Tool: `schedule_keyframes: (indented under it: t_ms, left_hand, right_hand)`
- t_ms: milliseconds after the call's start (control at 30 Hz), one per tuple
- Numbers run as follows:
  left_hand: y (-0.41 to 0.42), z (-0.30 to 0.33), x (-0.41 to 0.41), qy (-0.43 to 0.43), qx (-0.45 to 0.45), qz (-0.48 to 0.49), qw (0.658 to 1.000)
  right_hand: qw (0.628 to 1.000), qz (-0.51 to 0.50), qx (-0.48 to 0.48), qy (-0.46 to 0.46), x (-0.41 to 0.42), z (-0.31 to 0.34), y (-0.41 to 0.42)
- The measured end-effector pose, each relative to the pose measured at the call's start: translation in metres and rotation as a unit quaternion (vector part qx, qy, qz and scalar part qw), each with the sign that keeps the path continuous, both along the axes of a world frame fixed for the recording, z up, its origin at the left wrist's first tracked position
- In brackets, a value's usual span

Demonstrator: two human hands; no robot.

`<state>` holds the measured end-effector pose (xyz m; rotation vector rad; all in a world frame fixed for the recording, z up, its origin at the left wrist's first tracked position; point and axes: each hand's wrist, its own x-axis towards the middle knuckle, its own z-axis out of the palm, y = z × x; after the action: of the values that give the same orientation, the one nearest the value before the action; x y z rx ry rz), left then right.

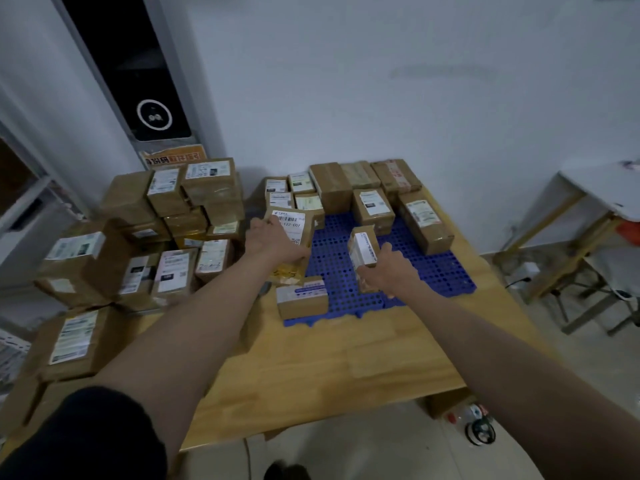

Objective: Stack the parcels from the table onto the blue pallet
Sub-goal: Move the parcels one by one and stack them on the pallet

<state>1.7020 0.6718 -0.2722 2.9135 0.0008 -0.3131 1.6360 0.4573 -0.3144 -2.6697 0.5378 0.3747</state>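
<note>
We've got both arms out over the wooden table point(329, 368), each hand carrying a box. Our left hand point(273, 242) grips a flat brown parcel point(289, 233) with a white barcode label, fingers curled round its edges, tilted above the left edge of the blue pallet point(433, 268). Our right hand point(384, 271) is wrapped round a small parcel point(363, 251) stood on end, label up, over the middle of the pallet — whether it touches the grid, we cannot tell. A row of parcels point(346, 188) already sits along the pallet's far side, and one more box point(302, 296) rests at its near-left corner. Off to the left, a big heap of labelled parcels point(166, 237) is piled beside the pallet — still waiting
</note>
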Motion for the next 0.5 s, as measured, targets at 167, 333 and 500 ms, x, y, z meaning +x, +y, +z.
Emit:
schedule_keyframes:
  t_ms: [167,333,500]
  left_hand:
    - [-0.044,-0.001,0.018,0.002,0.005,-0.018,1.000]
    - [-0.085,-0.014,0.043,0.012,0.007,-0.027,1.000]
    - [-0.119,-0.041,0.083,0.026,-0.013,-0.028,0.999]
  right_hand:
    - [1.000,-0.015,0.002,0.019,0.007,-0.005,-0.040]
    - [1.000,-0.017,0.007,0.025,0.028,-0.018,-0.072]
    - [0.999,-0.016,0.024,0.036,0.062,-0.030,-0.099]
